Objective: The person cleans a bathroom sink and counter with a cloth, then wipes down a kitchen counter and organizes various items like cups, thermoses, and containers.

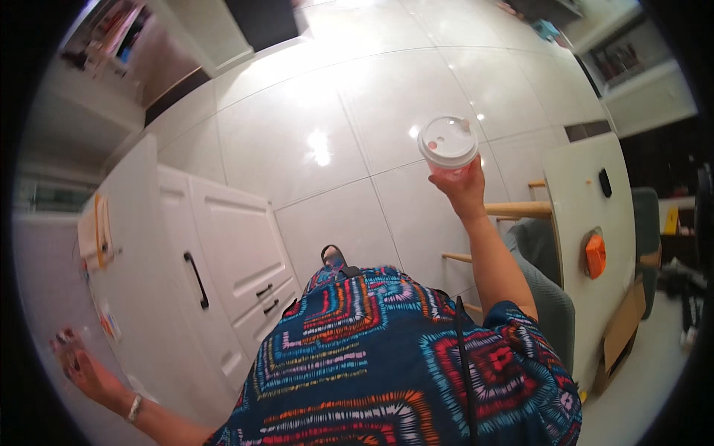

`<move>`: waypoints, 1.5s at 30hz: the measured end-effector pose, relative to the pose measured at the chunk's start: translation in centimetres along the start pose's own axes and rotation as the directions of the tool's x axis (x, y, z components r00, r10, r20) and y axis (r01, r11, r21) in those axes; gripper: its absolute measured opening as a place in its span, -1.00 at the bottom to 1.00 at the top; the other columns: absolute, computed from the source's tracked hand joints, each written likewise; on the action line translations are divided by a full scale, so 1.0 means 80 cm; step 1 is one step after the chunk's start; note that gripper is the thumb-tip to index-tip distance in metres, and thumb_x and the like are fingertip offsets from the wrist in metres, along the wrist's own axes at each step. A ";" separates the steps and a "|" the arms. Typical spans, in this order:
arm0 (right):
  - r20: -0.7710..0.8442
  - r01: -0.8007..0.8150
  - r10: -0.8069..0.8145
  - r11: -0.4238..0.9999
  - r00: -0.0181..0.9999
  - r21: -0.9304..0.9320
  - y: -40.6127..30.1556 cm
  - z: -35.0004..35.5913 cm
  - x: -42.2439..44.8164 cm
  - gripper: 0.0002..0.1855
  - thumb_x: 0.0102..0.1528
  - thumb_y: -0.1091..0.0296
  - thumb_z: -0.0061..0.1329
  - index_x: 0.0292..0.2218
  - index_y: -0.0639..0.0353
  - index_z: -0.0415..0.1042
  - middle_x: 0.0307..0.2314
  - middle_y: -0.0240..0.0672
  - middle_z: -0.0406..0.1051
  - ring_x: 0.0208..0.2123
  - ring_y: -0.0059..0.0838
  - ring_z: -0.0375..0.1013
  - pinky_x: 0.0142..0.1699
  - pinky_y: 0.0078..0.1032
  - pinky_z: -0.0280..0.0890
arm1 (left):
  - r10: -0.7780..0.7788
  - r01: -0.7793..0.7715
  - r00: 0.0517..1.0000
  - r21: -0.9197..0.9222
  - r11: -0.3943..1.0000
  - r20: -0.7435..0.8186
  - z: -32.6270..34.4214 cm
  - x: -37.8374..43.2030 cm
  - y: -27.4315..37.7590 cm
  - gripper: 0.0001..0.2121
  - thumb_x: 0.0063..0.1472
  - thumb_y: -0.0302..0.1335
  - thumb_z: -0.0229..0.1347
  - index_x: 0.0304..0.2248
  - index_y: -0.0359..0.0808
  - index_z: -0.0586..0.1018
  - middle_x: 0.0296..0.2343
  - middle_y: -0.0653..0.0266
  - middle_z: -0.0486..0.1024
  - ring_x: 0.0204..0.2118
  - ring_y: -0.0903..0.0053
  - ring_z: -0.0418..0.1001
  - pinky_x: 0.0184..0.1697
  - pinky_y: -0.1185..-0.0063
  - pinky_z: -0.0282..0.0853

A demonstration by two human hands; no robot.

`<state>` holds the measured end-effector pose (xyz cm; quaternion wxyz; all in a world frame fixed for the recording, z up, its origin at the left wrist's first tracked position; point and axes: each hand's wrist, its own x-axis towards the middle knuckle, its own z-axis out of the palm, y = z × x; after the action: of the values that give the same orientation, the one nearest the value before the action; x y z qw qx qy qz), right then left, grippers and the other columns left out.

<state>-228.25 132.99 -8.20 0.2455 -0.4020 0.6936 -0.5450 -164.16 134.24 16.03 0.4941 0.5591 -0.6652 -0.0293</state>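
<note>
My right hand (466, 192) is wrapped around a clear plastic takeaway cup (449, 148) from below and the side. The cup has a white lid with small openings, and something pink shows through its wall. It is held up over the floor, well in front of my body. At the far left, my left hand (92, 376) reaches out beside a white countertop, with a light bracelet on its wrist. Its fingers grip a small see-through object (66, 344) with reddish and dark patches, too blurred to name.
White cabinets (240, 228) with black handles stand to my left. On my right, a table (574, 184) holds an orange item (596, 255), a small black object (605, 183) and a cardboard box (625, 329). Grey chairs (549, 301) with wooden legs stand there. Glossy tiles (295, 122) cover the floor.
</note>
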 end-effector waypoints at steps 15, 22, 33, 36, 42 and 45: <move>-0.419 -0.012 0.170 0.935 0.892 0.354 0.034 -0.164 0.056 -0.28 -0.30 0.54 0.11 -0.07 0.20 0.11 -0.20 -0.35 0.23 -0.16 -0.51 0.24 -0.06 -0.55 0.18 | 0.208 0.406 0.795 -0.754 0.517 0.571 0.587 0.119 0.147 -0.29 -0.08 -0.37 0.18 0.04 -0.34 0.09 -0.02 0.16 0.15 0.03 0.29 0.11 0.12 0.38 -0.10; -0.406 0.034 0.230 0.835 0.884 0.548 0.042 -0.239 0.155 -0.30 -0.25 0.44 0.12 -0.06 0.15 0.10 -0.18 -0.40 0.20 -0.10 -0.49 0.19 0.00 -0.51 0.11 | -0.017 0.654 0.723 -0.677 0.337 0.690 0.688 0.130 0.142 -0.43 -0.03 -0.40 0.12 -0.03 -0.35 0.18 -0.16 0.19 0.31 -0.09 0.37 0.27 -0.01 0.41 0.14; -0.370 0.070 0.429 0.572 0.824 0.817 0.071 -0.258 0.303 -0.31 -0.17 0.37 0.09 -0.02 0.10 0.06 -0.14 -0.42 0.18 -0.05 -0.43 0.15 0.05 -0.40 0.08 | -0.155 0.740 0.660 -0.600 0.304 0.736 0.819 0.236 0.067 -0.59 0.06 -0.43 0.03 -0.09 -0.39 0.28 -0.17 0.23 0.35 -0.14 0.48 0.31 -0.07 0.49 0.22; -0.432 0.092 0.415 0.627 0.801 0.773 0.073 -0.263 0.323 -0.27 -0.20 0.35 0.11 -0.01 0.10 0.04 -0.14 -0.41 0.17 -0.05 -0.40 0.14 0.06 -0.38 0.08 | -0.067 0.763 0.627 -0.594 0.253 0.776 0.919 0.267 0.089 -0.61 0.07 -0.45 0.01 -0.09 -0.36 0.27 -0.19 0.24 0.35 -0.15 0.47 0.32 -0.08 0.50 0.22; -0.608 0.137 0.452 0.719 0.652 0.682 0.091 -0.270 0.334 -0.24 -0.21 0.33 0.13 -0.01 0.10 0.02 -0.14 -0.35 0.17 -0.05 -0.33 0.15 0.06 -0.34 0.08 | 0.205 0.819 0.421 -0.468 0.333 0.884 1.149 0.283 0.228 -0.61 0.05 -0.46 0.01 -0.12 -0.35 0.25 -0.19 0.19 0.33 -0.13 0.39 0.31 -0.13 0.49 0.21; -0.633 0.138 0.451 0.736 0.629 0.663 0.108 -0.280 0.333 -0.26 -0.21 0.36 0.10 -0.02 0.14 0.03 -0.15 -0.36 0.17 -0.05 -0.36 0.15 0.06 -0.36 0.07 | 0.418 0.888 0.247 -0.376 0.263 0.874 1.234 0.248 0.320 -0.62 0.08 -0.45 -0.02 -0.11 -0.39 0.25 -0.19 0.13 0.33 -0.12 0.34 0.30 -0.10 0.46 0.22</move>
<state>-263.01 124.23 -7.46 0.1051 0.0461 0.5265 -0.8424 -248.30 77.74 -6.77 0.1999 0.1519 -0.5124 -0.8212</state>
